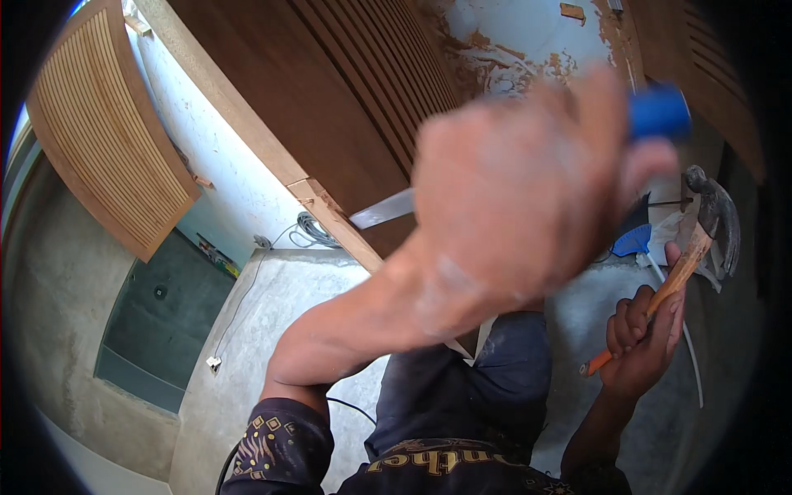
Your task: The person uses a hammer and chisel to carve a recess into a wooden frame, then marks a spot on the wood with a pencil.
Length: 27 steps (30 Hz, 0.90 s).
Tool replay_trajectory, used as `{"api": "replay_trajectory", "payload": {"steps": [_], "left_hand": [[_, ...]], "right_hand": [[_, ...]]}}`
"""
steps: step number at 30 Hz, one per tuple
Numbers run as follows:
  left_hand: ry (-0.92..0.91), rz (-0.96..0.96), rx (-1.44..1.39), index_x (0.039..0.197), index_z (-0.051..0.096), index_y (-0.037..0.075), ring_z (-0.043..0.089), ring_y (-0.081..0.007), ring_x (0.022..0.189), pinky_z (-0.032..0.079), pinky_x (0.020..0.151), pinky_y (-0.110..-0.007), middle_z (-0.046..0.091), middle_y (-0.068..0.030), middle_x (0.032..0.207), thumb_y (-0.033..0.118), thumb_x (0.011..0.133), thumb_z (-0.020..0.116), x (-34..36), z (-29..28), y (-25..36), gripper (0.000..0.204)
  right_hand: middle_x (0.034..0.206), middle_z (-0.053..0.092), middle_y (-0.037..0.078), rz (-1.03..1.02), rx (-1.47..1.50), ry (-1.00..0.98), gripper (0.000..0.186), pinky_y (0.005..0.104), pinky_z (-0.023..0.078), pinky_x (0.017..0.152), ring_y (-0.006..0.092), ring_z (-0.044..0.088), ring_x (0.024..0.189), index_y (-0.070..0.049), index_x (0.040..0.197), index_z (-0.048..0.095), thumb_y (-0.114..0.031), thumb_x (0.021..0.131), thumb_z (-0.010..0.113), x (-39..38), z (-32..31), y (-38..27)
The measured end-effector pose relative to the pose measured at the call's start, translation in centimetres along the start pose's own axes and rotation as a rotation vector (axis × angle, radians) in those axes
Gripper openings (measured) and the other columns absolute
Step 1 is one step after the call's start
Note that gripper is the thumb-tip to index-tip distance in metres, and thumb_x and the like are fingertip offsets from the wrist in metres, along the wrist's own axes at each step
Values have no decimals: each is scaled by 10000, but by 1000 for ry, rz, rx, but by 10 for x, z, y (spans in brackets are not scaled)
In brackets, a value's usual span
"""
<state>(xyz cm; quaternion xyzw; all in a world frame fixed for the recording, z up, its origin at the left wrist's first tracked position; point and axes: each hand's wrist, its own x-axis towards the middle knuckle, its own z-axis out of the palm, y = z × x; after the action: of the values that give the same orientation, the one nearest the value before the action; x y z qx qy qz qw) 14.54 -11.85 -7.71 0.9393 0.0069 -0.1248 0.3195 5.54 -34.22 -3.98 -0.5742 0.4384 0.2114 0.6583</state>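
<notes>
My left hand [528, 190] is raised close to the camera, somewhat blurred, with its fingers wrapped round a chisel [383, 208]. The blue handle sticks out past the thumb side. At the other end, the flat blade reaches a chipped recess in the narrow edge of a brown wooden door [346, 124]; I cannot tell if the tip touches. Lower right, my right hand [643, 334] grips a claw hammer [691, 257] by its orange-brown wooden handle. The hammer's dark head points up and away from the door. My left hand covers part of the door and chisel.
A slatted wooden panel [115, 132] leans at the left. Coiled grey cable [313, 231] lies by the door edge, with a cord running over the concrete floor [239, 330]. Wood shavings [503, 62] litter the far surface. A blue brush-like tool [633, 239] lies near the hammer.
</notes>
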Motion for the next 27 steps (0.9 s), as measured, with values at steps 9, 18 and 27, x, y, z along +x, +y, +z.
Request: {"api": "replay_trajectory", "payload": {"steps": [9, 18, 27], "left_hand": [[-308, 106, -113, 971, 548, 11, 673, -285, 531, 529, 482, -392, 616, -128, 680, 474, 1040, 569, -44, 22, 11, 469], [-389, 79, -122, 963, 546, 15, 685, -304, 538, 523, 441, -400, 645, -157, 694, 516, 1050, 533, -34, 15, 3, 509], [-397, 73, -163, 967, 550, 15, 690, -304, 537, 531, 433, -405, 649, -157, 700, 517, 1053, 532, -36, 15, 2, 510]], "right_hand": [[625, 351, -56, 50, -50, 102, 646, 171, 208, 376, -13, 261, 444, 12, 1602, 279, -420, 1137, 403, 3, 0, 2], [623, 349, -56, 46, -85, 73, 651, 170, 207, 378, -12, 257, 443, 22, 1602, 280, -416, 1136, 404, 8, -7, 8], [654, 332, -70, 45, -81, 80, 601, 145, 197, 391, -24, 246, 469, -37, 1612, 319, -403, 1140, 390, 8, -4, 7]]}}
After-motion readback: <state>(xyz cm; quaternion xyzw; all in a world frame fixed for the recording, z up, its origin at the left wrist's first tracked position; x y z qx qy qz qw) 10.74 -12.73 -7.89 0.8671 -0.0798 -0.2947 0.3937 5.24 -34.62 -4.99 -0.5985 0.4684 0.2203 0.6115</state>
